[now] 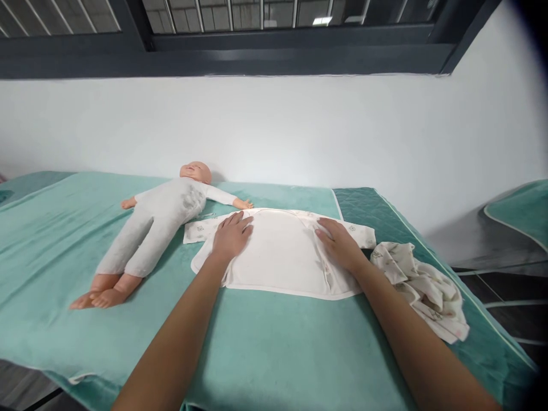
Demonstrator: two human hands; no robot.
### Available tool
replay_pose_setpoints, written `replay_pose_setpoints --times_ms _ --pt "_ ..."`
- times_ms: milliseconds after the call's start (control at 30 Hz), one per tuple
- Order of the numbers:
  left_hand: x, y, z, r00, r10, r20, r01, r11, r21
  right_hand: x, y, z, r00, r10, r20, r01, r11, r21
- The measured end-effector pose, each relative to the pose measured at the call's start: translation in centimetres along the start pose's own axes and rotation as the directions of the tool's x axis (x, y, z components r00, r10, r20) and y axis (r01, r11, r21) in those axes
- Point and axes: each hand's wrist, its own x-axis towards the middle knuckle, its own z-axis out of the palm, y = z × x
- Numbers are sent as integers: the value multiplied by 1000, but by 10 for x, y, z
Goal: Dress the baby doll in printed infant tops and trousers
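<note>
A small white baby shirt (278, 257) lies spread open on the green bed cover, its long printed sleeves stretched to both sides. My left hand (231, 235) rests flat on the shirt's left part, near the sleeve, fingers extended. On the right part, my right hand (340, 244) lies with its fingers stretched over the cloth near the front edge fold. Left of the shirt, a baby doll (165, 214) in a soft white body lies on its back, arms out, one hand close to the shirt's upper left edge.
A crumpled printed cloth (422, 285) lies right of the shirt. The green bed cover (274, 348) spans the bed, whose right edge drops to a dark floor (483, 285). Behind stand a white wall (274, 125) and a barred window (257, 51). Another green-covered surface (522, 214) is at far right.
</note>
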Motion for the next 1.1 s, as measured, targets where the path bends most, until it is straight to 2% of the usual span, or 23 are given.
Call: replay_pose_setpoints --times_ms 67,200,300,400,500,633,733,833,933,1000,1100 --pt "0 0 0 1000 2 -5 -2 1000 -1 11 2 -5 996 82 -44 -84 996 -36" --pt "-1 -1 1 1000 4 -16 -4 1000 0 34 6 -8 975 220 -15 -219 962 -162" --pt "-2 -1 1 999 22 -38 -23 1000 -10 44 7 -3 972 234 -10 -232 959 -165" --pt "-2 -1 0 994 54 -91 -59 997 -48 46 8 2 969 231 -86 -243 957 -157" --pt "-2 2 -3 983 101 -151 -117 988 -101 46 8 4 943 285 -171 -310 940 -143" --pt "-6 8 -9 975 157 -159 -182 970 -160 49 9 5 923 350 -161 -376 911 -170" --pt "-8 11 -11 969 216 -118 -233 960 -158 50 9 6 928 339 -155 -366 907 -207" --pt "-7 10 -10 960 263 -100 -276 951 -138 47 4 7 964 206 -169 -247 930 -272" --pt "-4 11 -9 954 287 -89 -295 950 -98 42 -5 8 979 106 -176 -156 941 -299" --pt "-1 19 -9 947 317 -47 -320 945 -73 39 -7 6 979 115 -171 -159 950 -269" --pt "10 49 -6 916 398 48 -393 916 -84 37 -2 0 967 203 -156 -229 959 -168"
